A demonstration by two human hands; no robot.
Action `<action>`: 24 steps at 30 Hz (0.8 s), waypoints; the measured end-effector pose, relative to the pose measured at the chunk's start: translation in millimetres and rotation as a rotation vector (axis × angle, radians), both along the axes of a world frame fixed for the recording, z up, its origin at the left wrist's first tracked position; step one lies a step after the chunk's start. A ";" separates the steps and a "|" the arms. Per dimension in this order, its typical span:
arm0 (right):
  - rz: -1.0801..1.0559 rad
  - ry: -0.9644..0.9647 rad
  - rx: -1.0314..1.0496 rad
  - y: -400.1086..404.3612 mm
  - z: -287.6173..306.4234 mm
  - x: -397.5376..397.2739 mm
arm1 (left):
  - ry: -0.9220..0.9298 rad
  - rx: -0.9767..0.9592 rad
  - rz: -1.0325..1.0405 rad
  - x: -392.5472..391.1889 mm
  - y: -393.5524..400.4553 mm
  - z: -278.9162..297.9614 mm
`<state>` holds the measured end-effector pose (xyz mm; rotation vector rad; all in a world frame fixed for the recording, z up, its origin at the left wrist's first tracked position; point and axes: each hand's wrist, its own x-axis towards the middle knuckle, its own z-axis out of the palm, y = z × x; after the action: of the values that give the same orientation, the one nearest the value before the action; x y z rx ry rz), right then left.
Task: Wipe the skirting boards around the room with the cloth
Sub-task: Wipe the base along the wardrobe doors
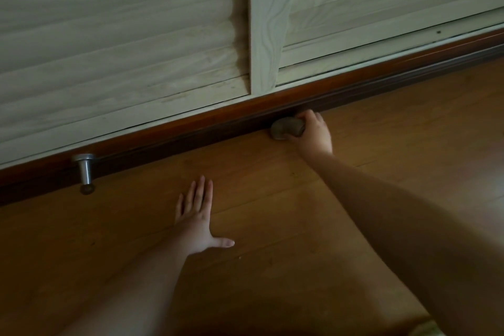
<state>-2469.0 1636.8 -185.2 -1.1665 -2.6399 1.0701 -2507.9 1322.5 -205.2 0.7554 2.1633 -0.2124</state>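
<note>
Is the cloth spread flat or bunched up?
Bunched up: the cloth is a rounded wad in the right hand, pressed where the dark skirting board meets the floor.

The cloth [286, 129] is held against the skirting board [191, 128] below the slatted doors [122, 35], a doorstop [85, 169] being fixed well left, above the floor [272, 199].

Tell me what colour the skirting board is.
Dark reddish-brown skirting board, glossy wood, seen in the head view.
</note>
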 end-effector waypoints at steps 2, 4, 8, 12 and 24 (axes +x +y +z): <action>-0.076 -0.023 0.032 29.1 -0.2 10.7 | -0.003 -0.009 0.004 0.3 0.1 0.5; -0.232 -0.048 0.037 61.6 1.2 24.6 | 0.012 -0.016 -0.002 0.5 1.0 0.1; -0.454 -0.047 -0.010 111.8 7.8 60.7 | 0.038 -0.041 -0.006 0.8 1.7 0.1; -0.514 -0.048 0.012 119.8 11.4 84.4 | 0.059 -0.068 -0.021 2.4 3.4 0.1; -0.348 -0.079 0.046 101.5 15.7 114.8 | 0.172 -0.051 -0.276 9.4 24.0 12.1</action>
<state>-2354.1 1738.4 -169.5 -1.6107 -2.3731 0.9107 -2498.4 1346.4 -193.1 1.0384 2.1982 -0.4894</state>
